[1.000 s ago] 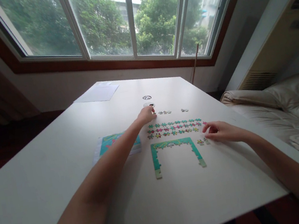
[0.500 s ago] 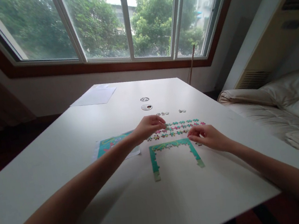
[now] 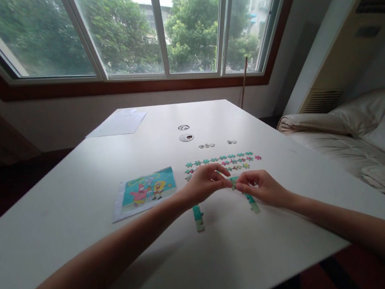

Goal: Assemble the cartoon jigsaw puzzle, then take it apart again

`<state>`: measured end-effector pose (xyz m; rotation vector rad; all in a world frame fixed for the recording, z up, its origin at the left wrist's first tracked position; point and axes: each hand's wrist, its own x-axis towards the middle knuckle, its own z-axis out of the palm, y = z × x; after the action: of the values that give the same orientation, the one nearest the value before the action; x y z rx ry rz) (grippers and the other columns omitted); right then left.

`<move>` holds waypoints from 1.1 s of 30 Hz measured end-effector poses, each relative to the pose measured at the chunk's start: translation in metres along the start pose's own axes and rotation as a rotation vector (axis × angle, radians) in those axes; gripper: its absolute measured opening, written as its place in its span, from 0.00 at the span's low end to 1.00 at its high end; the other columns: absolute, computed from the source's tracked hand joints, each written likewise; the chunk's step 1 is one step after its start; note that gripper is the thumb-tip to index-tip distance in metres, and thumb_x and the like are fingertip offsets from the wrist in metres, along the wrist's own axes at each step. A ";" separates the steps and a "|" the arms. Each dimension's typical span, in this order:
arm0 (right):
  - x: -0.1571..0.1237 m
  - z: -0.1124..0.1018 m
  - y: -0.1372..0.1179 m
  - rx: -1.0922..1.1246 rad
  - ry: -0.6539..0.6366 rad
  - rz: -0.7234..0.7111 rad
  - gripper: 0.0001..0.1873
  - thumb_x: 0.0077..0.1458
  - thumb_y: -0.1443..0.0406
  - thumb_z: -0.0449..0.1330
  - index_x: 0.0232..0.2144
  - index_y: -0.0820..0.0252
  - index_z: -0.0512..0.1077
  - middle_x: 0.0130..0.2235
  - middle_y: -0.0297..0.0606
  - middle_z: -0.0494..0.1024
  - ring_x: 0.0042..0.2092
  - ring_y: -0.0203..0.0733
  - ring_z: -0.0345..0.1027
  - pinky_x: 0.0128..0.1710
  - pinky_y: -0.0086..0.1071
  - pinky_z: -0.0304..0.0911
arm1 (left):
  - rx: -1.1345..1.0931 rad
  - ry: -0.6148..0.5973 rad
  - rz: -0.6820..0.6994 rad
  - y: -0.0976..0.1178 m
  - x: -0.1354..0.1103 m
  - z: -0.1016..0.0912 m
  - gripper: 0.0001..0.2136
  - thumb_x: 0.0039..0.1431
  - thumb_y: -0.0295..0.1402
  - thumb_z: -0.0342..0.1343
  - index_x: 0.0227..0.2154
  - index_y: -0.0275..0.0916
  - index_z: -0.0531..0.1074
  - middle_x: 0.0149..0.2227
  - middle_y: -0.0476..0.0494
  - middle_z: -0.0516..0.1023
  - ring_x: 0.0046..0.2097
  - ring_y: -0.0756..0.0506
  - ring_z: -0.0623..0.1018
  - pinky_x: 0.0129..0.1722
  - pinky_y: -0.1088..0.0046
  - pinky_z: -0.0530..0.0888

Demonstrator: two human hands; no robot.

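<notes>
My right hand (image 3: 263,187) has thumb and forefinger pinched on a small green puzzle piece (image 3: 234,182), above the top right of the partly built puzzle border (image 3: 198,216). Close by on the left, my left hand (image 3: 207,182) hovers with its fingers curved and parted. Its thumb tip reaches the green piece; whether it touches is unclear. My left hand hides most of the border's top side. Beyond the hands, loose puzzle pieces (image 3: 214,159) lie in rows. A cartoon picture sheet (image 3: 148,189) rests left of the border.
A few greyish pieces (image 3: 206,145) and two round discs (image 3: 186,137) lie farther back on the white table (image 3: 181,262). White paper (image 3: 117,125) is at the far left corner. A pale sofa (image 3: 330,143) stands to the right, and a window (image 3: 157,29) is ahead.
My left hand has moved right and nearer from the loose rows, uncovering the picture sheet. My right hand has shifted slightly left, and a green piece now shows between the two hands.
</notes>
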<state>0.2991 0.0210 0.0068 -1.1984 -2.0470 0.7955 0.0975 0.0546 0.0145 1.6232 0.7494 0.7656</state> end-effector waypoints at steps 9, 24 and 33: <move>0.007 -0.040 0.005 -0.227 -0.089 0.016 0.16 0.54 0.54 0.54 0.26 0.60 0.72 0.24 0.33 0.71 0.26 0.34 0.60 0.27 0.28 0.54 | 0.142 0.141 -0.025 -0.006 0.014 -0.026 0.05 0.47 0.27 0.56 0.29 0.34 0.71 0.25 0.46 0.78 0.29 0.51 0.75 0.29 0.78 0.69; 0.004 -0.090 0.036 -0.566 -0.490 0.405 0.17 0.51 0.54 0.52 0.26 0.62 0.71 0.29 0.39 0.75 0.32 0.42 0.66 0.30 0.30 0.56 | 0.654 0.304 -0.134 -0.023 0.033 -0.089 0.07 0.59 0.33 0.54 0.35 0.33 0.70 0.34 0.46 0.74 0.34 0.49 0.75 0.35 0.68 0.73; 0.004 -0.088 0.034 -0.570 -0.510 0.405 0.17 0.51 0.55 0.50 0.24 0.62 0.69 0.28 0.39 0.74 0.31 0.41 0.65 0.30 0.30 0.55 | 0.910 0.272 -0.142 -0.015 0.046 -0.095 0.12 0.61 0.36 0.51 0.44 0.35 0.68 0.44 0.42 0.71 0.41 0.46 0.74 0.40 0.63 0.73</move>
<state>0.3826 0.0547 0.0366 -1.9280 -2.5937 0.7803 0.0468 0.1481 0.0187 2.2453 1.5427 0.5684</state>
